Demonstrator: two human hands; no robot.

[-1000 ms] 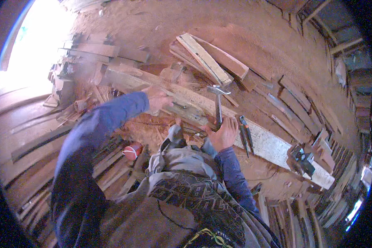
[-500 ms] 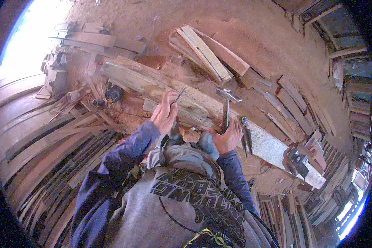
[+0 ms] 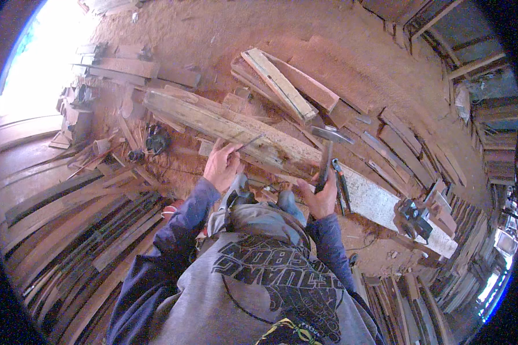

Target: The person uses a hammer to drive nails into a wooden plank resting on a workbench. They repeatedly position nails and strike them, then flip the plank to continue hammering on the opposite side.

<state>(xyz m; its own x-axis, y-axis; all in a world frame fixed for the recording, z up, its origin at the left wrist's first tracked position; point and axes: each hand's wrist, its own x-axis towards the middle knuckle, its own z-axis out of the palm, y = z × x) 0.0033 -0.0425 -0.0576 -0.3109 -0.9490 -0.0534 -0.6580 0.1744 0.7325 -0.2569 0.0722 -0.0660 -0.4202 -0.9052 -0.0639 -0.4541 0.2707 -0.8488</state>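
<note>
Pinching a thin rod (image 3: 251,141), the left hand (image 3: 220,167) sits at the near edge of the long beam (image 3: 207,117), its fingertips together on the rod's lower end. The rod's long axis slants up and right, away from the person, across the run of the beam; whether its tip touches the wood, I cannot tell. Half a second ago it stood steeper; now it lies flatter over the beam.

Further right, the right hand (image 3: 322,198) has its fingers closed round the hammer (image 3: 326,156) near the handle's lower end (the thumb sticks out leftward). The handle points away from the person, leaning slightly right, with the head crosswise at the far end. That head has shifted right since the last view, so hammer and rod now stand further apart, one in each hand, both over the beam.

Just right of that hand lie the pincers (image 3: 341,183), then the pale board (image 3: 371,198), with a dark planer (image 3: 413,219) near its far right end.
</note>
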